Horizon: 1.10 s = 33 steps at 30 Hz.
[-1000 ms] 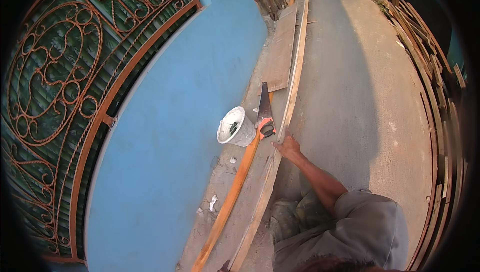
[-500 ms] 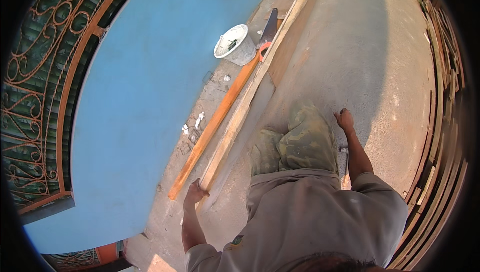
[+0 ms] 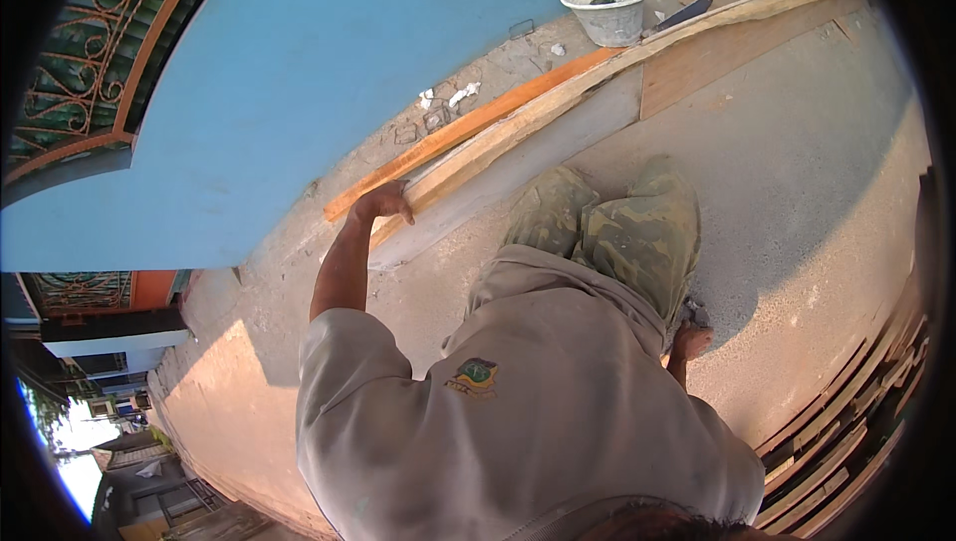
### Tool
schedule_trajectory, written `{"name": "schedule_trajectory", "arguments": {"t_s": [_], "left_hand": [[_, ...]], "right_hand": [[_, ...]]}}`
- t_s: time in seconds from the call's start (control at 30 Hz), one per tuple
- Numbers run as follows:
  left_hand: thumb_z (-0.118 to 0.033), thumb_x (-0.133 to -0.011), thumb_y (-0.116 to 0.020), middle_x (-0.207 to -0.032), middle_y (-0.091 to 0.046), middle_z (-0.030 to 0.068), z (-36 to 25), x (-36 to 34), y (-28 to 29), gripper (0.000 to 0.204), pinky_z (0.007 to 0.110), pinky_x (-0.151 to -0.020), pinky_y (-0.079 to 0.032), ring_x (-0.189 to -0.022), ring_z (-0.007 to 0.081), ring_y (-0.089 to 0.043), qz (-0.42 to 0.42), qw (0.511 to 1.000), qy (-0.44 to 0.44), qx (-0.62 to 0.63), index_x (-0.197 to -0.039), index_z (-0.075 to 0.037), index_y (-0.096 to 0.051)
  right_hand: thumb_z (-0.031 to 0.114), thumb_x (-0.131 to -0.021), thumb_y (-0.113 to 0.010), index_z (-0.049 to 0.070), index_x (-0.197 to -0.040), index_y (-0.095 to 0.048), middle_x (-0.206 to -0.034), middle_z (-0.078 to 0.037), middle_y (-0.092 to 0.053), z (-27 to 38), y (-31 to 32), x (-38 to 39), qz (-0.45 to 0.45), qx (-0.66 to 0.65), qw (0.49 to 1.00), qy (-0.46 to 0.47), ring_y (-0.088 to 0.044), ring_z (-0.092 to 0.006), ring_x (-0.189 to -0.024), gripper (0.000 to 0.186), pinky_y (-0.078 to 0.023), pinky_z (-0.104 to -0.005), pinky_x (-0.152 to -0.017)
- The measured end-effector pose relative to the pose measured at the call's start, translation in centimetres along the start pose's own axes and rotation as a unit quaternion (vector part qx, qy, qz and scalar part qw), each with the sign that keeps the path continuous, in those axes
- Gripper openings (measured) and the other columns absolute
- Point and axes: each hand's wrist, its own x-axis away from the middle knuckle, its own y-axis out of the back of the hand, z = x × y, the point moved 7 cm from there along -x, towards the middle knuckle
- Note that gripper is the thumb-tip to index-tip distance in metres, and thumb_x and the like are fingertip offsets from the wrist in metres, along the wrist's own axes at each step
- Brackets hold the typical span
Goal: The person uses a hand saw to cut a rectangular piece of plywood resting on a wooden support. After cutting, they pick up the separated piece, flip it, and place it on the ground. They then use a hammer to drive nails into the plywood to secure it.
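Observation:
My left hand (image 3: 382,204) is closed over the near end of a long pale wooden plank (image 3: 518,131), fingers bent down its near side. The plank is on edge and slants away to the far right. An orange-brown wooden strip (image 3: 468,128) lies just beyond it, its end close to my wrist. My right hand (image 3: 691,344) is low beside my right hip, fingers curled, against a small dark grey object (image 3: 695,313). What kind of object it is does not show, and my body partly hides that hand.
A white bucket (image 3: 605,18) stands at the strip's far end, with a handsaw (image 3: 685,15) beside it. Bits of white rubble (image 3: 463,94) lie along the blue wall (image 3: 329,53). Stacked boards (image 3: 846,431) line the right side. A brown metal grille (image 3: 100,63) is at upper left.
My view has turned toward the left. My right hand has come back from in front of my knees to beside my hip, at the dark object. The left hand stays at the plank's end.

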Motion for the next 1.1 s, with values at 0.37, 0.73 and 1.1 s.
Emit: {"name": "schedule_trajectory", "arguments": {"t_s": [0.37,0.73,1.1], "left_hand": [[-0.067,-0.068,-0.074,-0.152,-0.032,0.0213,-11.1,-2.1,-1.5,0.112,0.058,-0.116,-0.019,-0.144,0.0343,-0.027,-0.289,0.946,-0.1,0.105,-0.151,-0.008,-0.027],[-0.077,-0.067,-0.067,-0.112,-0.065,0.0251,-11.5,-3.4,0.0,0.096,0.047,-0.095,-0.047,-0.11,0.0382,-0.062,-0.293,0.952,-0.089,-0.01,-0.121,0.002,-0.058],[-0.084,-0.07,-0.055,-0.092,-0.069,0.0247,-12.8,-1.7,0.8,0.096,0.048,-0.081,-0.053,-0.095,0.0402,-0.067,-0.369,0.927,-0.063,-0.026,-0.114,0.002,-0.062]], "right_hand": [[0.016,-0.084,-0.062,0.007,-0.085,-0.058,-0.061,-0.001,-0.049,2.0,-1.2,-4.3,0.406,-0.455,0.79,-0.066,-0.055,-0.0147,-0.056,0.009,-0.046,-0.0289,-0.049],[0.022,-0.094,-0.061,0.008,-0.111,-0.052,-0.066,-0.001,-0.048,29.6,21.5,3.7,0.395,-0.648,0.646,0.087,-0.045,-0.01,-0.047,0.024,-0.041,-0.0264,-0.039],[0.029,-0.102,-0.045,0.004,-0.099,-0.049,-0.068,-0.002,-0.047,41.4,26.1,-1.8,0.285,-0.775,0.561,0.068,-0.044,-0.0129,-0.049,0.025,-0.041,-0.0298,-0.043]]}}
